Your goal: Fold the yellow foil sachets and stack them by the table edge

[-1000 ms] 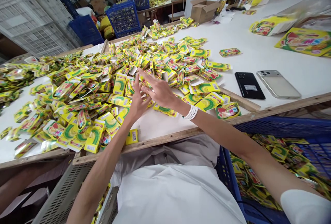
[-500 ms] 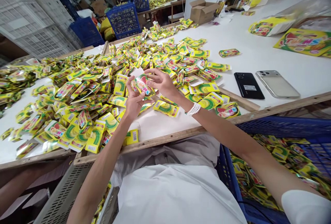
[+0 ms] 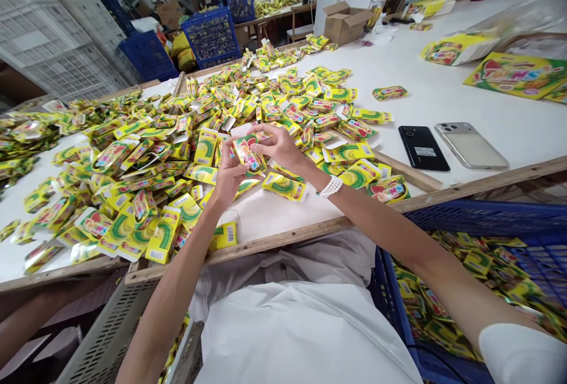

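A small yellow-green printed carton (image 3: 247, 152) is held up over the table between both hands. My left hand (image 3: 229, 176) grips its lower left side with the fingers curled. My right hand (image 3: 278, 146), with a white bead bracelet at the wrist, pinches its top and right side. Under and around the hands lies a big heap of the same flat cartons (image 3: 146, 153) on the white table (image 3: 443, 100).
A black phone (image 3: 423, 148) and a silver phone (image 3: 470, 145) lie on the table to the right. A blue crate (image 3: 482, 218) with more cartons stands at my right side. A grey crate (image 3: 110, 331) sits low on the left. Blue baskets and a cardboard box stand at the back.
My hands reached into the heap with fingers stretched, then closed on one carton and lifted it. Since half a second ago they have turned it slightly.
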A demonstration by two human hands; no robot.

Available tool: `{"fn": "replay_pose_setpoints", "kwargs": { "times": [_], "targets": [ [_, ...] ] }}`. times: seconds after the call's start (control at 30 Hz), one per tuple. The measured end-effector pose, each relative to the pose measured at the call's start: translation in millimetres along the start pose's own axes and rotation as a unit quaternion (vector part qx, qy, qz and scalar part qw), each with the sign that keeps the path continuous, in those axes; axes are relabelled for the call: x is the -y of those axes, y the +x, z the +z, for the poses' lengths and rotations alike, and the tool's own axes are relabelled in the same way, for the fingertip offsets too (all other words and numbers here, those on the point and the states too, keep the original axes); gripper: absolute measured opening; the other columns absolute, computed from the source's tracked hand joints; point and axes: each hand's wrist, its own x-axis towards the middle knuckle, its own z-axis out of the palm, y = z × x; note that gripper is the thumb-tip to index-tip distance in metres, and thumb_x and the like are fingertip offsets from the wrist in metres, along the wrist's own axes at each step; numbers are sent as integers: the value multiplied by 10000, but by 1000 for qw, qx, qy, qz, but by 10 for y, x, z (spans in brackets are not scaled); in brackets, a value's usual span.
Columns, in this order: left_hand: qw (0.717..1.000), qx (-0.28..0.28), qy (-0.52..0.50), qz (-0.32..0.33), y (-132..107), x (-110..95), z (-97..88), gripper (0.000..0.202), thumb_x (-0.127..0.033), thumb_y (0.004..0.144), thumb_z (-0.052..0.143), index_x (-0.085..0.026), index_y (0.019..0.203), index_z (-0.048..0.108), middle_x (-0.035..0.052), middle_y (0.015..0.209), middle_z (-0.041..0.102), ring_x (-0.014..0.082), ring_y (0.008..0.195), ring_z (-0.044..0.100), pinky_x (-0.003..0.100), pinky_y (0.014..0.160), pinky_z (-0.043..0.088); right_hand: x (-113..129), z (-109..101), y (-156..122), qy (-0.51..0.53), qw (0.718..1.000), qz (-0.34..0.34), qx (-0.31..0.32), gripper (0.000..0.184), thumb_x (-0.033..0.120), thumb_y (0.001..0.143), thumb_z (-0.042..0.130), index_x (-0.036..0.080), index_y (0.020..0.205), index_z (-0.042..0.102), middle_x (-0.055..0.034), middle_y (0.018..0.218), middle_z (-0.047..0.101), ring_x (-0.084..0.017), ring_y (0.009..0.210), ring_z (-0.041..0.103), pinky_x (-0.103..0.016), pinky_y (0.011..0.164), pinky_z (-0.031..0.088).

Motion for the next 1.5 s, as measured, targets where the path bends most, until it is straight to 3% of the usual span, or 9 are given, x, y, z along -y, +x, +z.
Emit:
{"fn": "replay_pose_setpoints", "kwargs": {
  "times": [0.2, 0.33, 0.43, 0.5, 0.63, 0.77, 1.0, 1.33, 1.5],
  "targets": [
    [996, 57, 20, -58, -18, -19, 7, 716, -370, 774, 923, -308, 1353, 506, -17, 990, 721, 135, 692, 697, 201, 524, 565, -13, -57, 59, -51, 995, 27, -76, 453, 247, 823, 763, 184, 1265, 686, 34, 726, 710, -175, 708, 721, -236, 655, 544],
    [997, 17, 50, -54, -38, -24, 68, 875, -411, 790, 955, -326, 1466, 407, -32, 921, 712, 116, 629, 655, 164, 462, 476, -7, -63, 89, 28, 988, 109, -101, 230, 196, 843, 745, 167, 1063, 683, 6, 740, 718, -171, 642, 701, -276, 618, 585],
    [997, -13, 19, -75, -41, -30, 84, 883, -420, 816, 937, -353, 1492, 373, -22, 956, 733, 137, 659, 687, 182, 472, 507, -2, -26, 81, 88, 980, 122, -129, 198, 175, 818, 778, 163, 993, 686, -17, 805, 751, -153, 655, 701, -263, 610, 591],
    [993, 11, -23, -116, -44, -31, 77, 770, -436, 844, 905, -351, 1452, 441, 9, 1042, 757, 170, 736, 739, 222, 515, 567, -10, 9, 64, 105, 976, 115, -151, 224, 179, 806, 792, 171, 1007, 696, -15, 838, 764, -138, 642, 683, -245, 575, 566],
    [978, 83, -62, -181, -51, -7, 71, 461, -503, 876, 858, -231, 1177, 640, 61, 986, 760, 190, 700, 737, 222, 451, 508, -29, 63, 33, 86, 984, 101, -120, 151, 157, 783, 816, 158, 921, 755, -4, 763, 733, -126, 644, 665, -235, 612, 573],
    [975, 102, -41, -192, -31, 16, 87, 547, -678, 841, 849, -178, 906, 635, 42, 781, 681, 149, 549, 651, 174, 337, 297, -18, 51, 30, 131, 979, 136, -76, 121, 216, 810, 846, 147, 803, 748, -24, 748, 723, -131, 648, 664, -235, 610, 565],
    [972, 68, -23, -223, 19, 61, 78, 778, -963, 828, 604, -193, 939, 627, 31, 693, 654, 160, 439, 605, 198, 310, 235, -3, -22, 30, 172, 963, 206, -30, 233, 201, 808, 863, 157, 733, 647, -4, 701, 700, -118, 608, 636, -230, 611, 549],
    [977, 21, -28, -209, 38, 70, 74, 711, -908, 857, 636, -198, 900, 620, 19, 666, 659, 169, 410, 604, 222, 306, 257, -116, 71, 26, -9, 994, 73, -78, 54, 119, 778, 850, 127, 831, 859, -44, 790, 798, -118, 704, 687, -206, 663, 539],
    [979, 6, 6, -205, 13, 96, 79, 708, -889, 847, 668, -191, 961, 631, 14, 670, 655, 175, 410, 615, 217, 301, 217, -131, 21, 27, 64, 988, 126, -59, 107, 128, 692, 882, 135, 797, 867, -45, 726, 776, -128, 623, 668, -237, 612, 569]
  ]
}}
